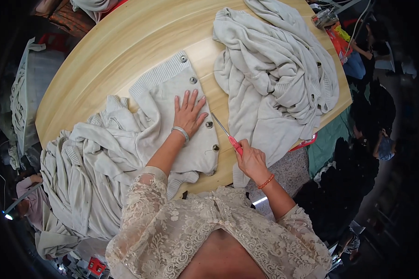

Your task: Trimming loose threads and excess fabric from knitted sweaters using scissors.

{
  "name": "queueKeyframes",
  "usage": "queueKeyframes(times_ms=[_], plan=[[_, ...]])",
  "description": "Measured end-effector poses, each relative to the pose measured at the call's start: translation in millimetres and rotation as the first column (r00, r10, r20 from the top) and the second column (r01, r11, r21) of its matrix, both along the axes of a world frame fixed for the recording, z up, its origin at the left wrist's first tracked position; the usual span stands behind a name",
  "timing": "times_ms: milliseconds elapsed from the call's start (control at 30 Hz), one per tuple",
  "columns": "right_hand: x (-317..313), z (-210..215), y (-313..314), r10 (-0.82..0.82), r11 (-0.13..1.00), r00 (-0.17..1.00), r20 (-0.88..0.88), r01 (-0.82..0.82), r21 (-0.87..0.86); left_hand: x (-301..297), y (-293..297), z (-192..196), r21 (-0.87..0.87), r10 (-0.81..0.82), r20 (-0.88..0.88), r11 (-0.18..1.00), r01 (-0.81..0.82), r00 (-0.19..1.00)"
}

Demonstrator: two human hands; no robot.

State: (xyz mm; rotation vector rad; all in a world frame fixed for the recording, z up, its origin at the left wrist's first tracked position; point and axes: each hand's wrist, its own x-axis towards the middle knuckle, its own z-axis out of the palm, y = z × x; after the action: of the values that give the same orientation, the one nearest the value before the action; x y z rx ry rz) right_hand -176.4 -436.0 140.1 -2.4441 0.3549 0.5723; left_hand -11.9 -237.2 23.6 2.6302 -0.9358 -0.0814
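A pale grey knit cardigan [165, 104] lies on the table in front of me, with several large shiny buttons [209, 124] along its right edge. Flat on its front rests my left hand [190, 111], fingers spread, holding nothing. My right hand [252, 162] is closed around the red handle of a slim pointed metal tool [229, 135]. The tool's tip points up and left, close to the buttoned edge, level with a middle button. Whether its shaft is one blade or two closed together, I cannot tell.
Pale wood-grain table [102, 60] with a curved far edge. A heap of similar grey knitwear [274, 79] covers its right side; more grey garments [84, 172] bunch at the left and hang over the edge. A dark pile [344, 181] lies right, below the table. Other people are around the rim.
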Motion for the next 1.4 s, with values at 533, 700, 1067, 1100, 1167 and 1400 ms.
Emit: queueKeyframes(times_ms=[533, 700, 1067, 1100, 1167, 1400], plan=[[150.6, -19.4, 17.8, 0.100, 0.992, 0.968, 0.231, -0.080, -0.093, 1.9, -1.4, 3.4, 0.019, -0.030, -0.039, 0.999, 0.031, 0.999], [76.9, -2.8, 5.6, 0.143, 0.988, 0.987, 0.065, -0.138, -0.075, 2.8, -1.4, 3.1, 0.031, -0.028, -0.061, 0.999, 0.030, 0.998], [55.0, 14.5, 7.1, 0.058, 0.998, 0.998, 0.022, -0.057, -0.026, 3.3, -4.7, 3.0, 0.015, -0.023, -0.018, 1.000, 0.023, 1.000], [65.0, 9.6, 5.9, 0.051, 0.998, 0.999, 0.021, -0.050, -0.023, 4.5, -6.1, 0.1, 0.046, -0.020, -0.010, 0.999, 0.020, 1.000], [72.5, 0.9, 4.8, 0.072, 0.997, 0.993, 0.091, -0.068, -0.040, 8.4, -9.9, -0.5, 0.046, -0.018, -0.003, 0.999, 0.018, 1.000], [0.7, 11.2, -5.1, 0.050, 0.999, 0.996, 0.068, -0.051, 0.005, 46.7, -8.7, -6.9, 0.042, 0.029, 0.108, 0.999, -0.033, 0.994]])
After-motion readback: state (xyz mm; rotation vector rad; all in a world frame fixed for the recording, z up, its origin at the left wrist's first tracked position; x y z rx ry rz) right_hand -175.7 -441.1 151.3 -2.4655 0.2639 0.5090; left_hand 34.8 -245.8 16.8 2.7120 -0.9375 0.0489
